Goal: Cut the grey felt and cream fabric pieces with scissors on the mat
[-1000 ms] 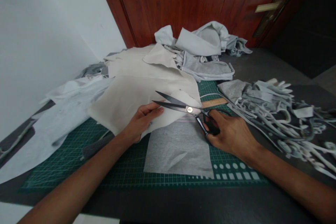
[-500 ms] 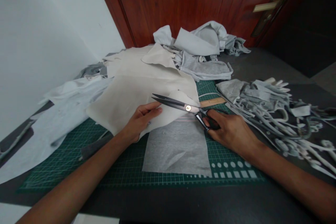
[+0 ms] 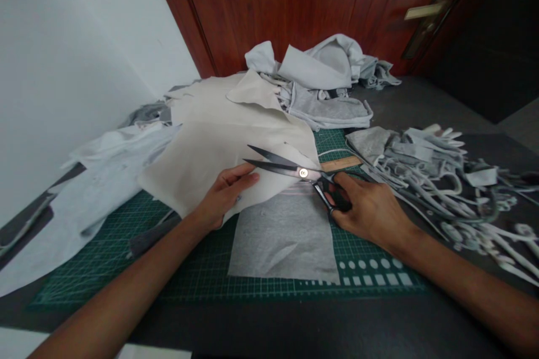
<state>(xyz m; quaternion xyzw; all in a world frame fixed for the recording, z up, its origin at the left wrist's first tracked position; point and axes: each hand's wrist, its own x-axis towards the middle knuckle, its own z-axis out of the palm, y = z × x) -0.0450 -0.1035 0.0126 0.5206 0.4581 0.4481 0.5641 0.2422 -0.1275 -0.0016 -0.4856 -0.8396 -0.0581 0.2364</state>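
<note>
My right hand [image 3: 366, 205] grips the black handles of a pair of scissors [image 3: 304, 173], their dark blades parted and pointing left above the cloth. A large cream piece of fabric [image 3: 219, 143] spreads over the mat, and my left hand [image 3: 227, 190] pinches its near edge between thumb and fingers. The blade tips are close to my left fingertips. Below the scissors lies a grey fabric piece [image 3: 284, 241], roughly rectangular, partly covered by the cream fabric.
Under everything is a green cutting mat [image 3: 193, 286] on a dark table. A wooden ruler [image 3: 340, 163] lies right of the cream fabric. Grey scraps and strips [image 3: 421, 162] are heaped at right, folded grey fabric [image 3: 328, 104] behind, white fabric [image 3: 113, 168] at left. A red-brown door [image 3: 269, 5] stands behind.
The scissors' blades have opened wider, the upper blade lifting away from the lower one. My left hand and the cream fabric stay in place.
</note>
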